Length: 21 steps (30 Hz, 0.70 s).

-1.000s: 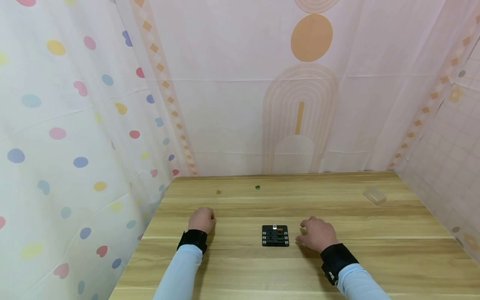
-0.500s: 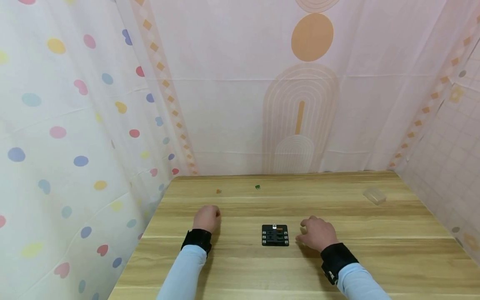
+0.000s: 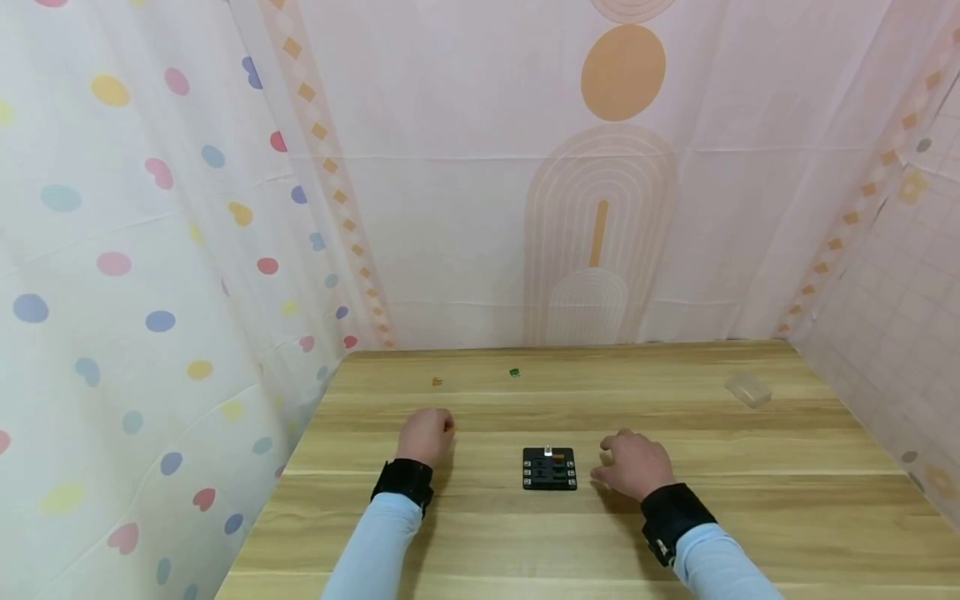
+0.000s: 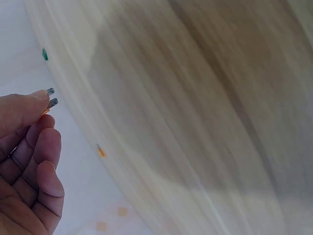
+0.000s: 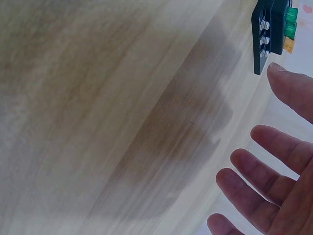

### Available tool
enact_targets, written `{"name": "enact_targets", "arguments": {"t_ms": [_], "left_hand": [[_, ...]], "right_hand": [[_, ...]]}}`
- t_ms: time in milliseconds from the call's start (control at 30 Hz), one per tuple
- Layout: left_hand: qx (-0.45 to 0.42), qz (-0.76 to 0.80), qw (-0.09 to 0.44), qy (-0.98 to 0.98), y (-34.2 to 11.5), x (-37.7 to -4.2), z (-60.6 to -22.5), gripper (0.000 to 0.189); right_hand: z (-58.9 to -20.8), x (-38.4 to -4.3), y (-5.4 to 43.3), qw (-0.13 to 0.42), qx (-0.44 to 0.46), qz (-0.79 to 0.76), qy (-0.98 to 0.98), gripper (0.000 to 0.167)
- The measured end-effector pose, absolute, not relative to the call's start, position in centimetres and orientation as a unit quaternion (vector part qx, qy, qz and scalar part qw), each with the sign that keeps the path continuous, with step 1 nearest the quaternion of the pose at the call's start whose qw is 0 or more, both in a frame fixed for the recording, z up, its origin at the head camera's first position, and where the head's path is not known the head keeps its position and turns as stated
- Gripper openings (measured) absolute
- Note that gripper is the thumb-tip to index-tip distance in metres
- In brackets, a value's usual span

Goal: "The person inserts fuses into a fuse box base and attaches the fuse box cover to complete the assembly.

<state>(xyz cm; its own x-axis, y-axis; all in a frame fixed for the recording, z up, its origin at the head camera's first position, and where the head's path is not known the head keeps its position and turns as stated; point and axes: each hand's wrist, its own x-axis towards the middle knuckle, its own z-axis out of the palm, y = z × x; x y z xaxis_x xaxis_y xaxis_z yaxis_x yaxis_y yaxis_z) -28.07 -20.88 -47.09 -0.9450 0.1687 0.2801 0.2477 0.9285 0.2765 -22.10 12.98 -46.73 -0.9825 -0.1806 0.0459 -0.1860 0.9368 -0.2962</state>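
In the left wrist view, my left hand (image 3: 426, 437) pinches an orange blade fuse (image 4: 47, 111) between thumb and forefinger. Its two metal prongs stick out past the fingertips. A black fuse block (image 3: 549, 470) lies on the table between my two hands, with screw terminals along its left and right sides. Seen from the right wrist, green fuses (image 5: 290, 23) and an orange one (image 5: 289, 45) sit in the block. My right hand (image 3: 636, 465) hovers just right of the block, fingers spread and loosely bent, holding nothing. The thumb tip is close to the block's edge.
Toward the back of the wooden table (image 3: 637, 542) lie a loose orange fuse (image 3: 437, 382) and a green fuse (image 3: 514, 372). A clear plastic case (image 3: 748, 390) rests at the back right. Patterned curtains (image 3: 450, 250) hang behind and beside the table.
My left hand has moved steadily to the right and slightly away from me, nearer the fuse block. The right hand and the block stay where they were.
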Motion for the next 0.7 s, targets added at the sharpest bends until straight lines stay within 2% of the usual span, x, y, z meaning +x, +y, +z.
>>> {"name": "enact_targets", "arguments": {"t_ms": [333,700], "left_hand": [[-0.137,-0.158,0.143,-0.967,-19.6,-27.9,-46.5,0.007],[-0.148,-0.156,0.125,-0.969,-17.5,-27.6,-45.7,0.006]], "right_hand": [[-46.5,-22.1,13.0,0.008,0.089,0.158,-0.983,0.044],[-46.4,-21.9,12.9,0.010,0.094,0.156,-0.983,0.043]]}}
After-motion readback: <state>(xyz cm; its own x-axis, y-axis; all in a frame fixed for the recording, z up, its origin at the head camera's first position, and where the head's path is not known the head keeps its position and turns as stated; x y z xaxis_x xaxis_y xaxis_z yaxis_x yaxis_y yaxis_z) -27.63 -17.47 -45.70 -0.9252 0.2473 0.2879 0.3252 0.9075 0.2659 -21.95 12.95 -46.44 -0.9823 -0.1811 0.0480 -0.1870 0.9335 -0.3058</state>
